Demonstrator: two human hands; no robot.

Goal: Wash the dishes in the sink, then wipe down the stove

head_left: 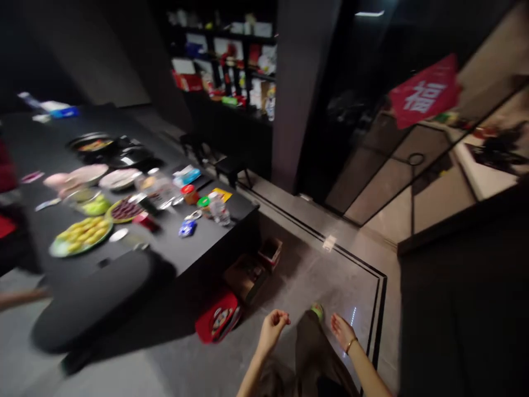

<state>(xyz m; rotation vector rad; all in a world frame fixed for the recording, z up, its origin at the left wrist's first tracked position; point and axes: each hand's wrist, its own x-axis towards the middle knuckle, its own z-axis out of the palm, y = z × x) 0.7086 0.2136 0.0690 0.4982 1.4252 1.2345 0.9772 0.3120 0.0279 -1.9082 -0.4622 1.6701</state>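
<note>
My left hand (273, 328) hangs over the floor at the bottom middle, its fingers curled in towards the thumb. Nothing shows in it. To its right, my right hand (343, 332) is held with fingers stretched out, holding nothing, and a gold-coloured bracelet (351, 345) circles the wrist. Between the hands show a leg in dark trousers (309, 347) and a green shoe (317, 311). The thing nearest my left hand is a red bag (219, 317) with a cartoon face, on the floor and apart from it.
On the left, a dark table (198, 242) bears a plate of yellow food (82, 234), bowls, jars, bottles and a pan (91, 142). A dark chair (103, 303) and cardboard boxes (247, 275) stand beside it. Glass doors (372, 182) are ahead right. Another person's arm (22, 298) enters at left.
</note>
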